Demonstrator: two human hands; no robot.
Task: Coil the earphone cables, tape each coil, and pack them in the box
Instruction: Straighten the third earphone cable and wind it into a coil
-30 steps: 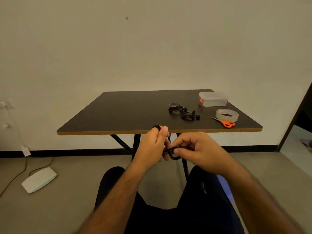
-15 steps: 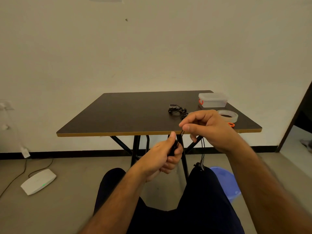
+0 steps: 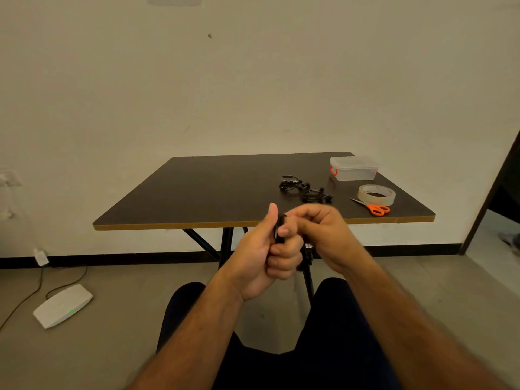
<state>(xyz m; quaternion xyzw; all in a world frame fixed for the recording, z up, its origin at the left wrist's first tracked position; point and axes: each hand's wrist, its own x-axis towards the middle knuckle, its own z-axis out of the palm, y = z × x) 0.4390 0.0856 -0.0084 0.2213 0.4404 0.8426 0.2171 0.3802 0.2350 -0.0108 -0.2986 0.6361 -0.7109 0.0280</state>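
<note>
My left hand (image 3: 264, 254) holds a black earphone cable (image 3: 280, 229) in a small coil between thumb and curled fingers, just in front of the table's near edge. My right hand (image 3: 323, 235) presses against it from the right and pinches the same cable; most of the cable is hidden by my fingers. Two more black earphone bundles (image 3: 292, 183) (image 3: 315, 195) lie on the dark table (image 3: 197, 198). A clear lidded box (image 3: 353, 168) with an orange clasp, a roll of clear tape (image 3: 376, 194) and orange-handled scissors (image 3: 372, 208) sit at the table's right side.
I sit with dark trousers below the hands. A white router (image 3: 62, 305) with a green light and its wires lie on the floor at left. The table's black legs (image 3: 225, 246) stand behind my hands. A dark doorway (image 3: 503, 192) opens at right.
My right hand, which was raised and drawing the cable up half a second ago, has come back down against my left hand, which rose a little. The dangling cable end is no longer visible.
</note>
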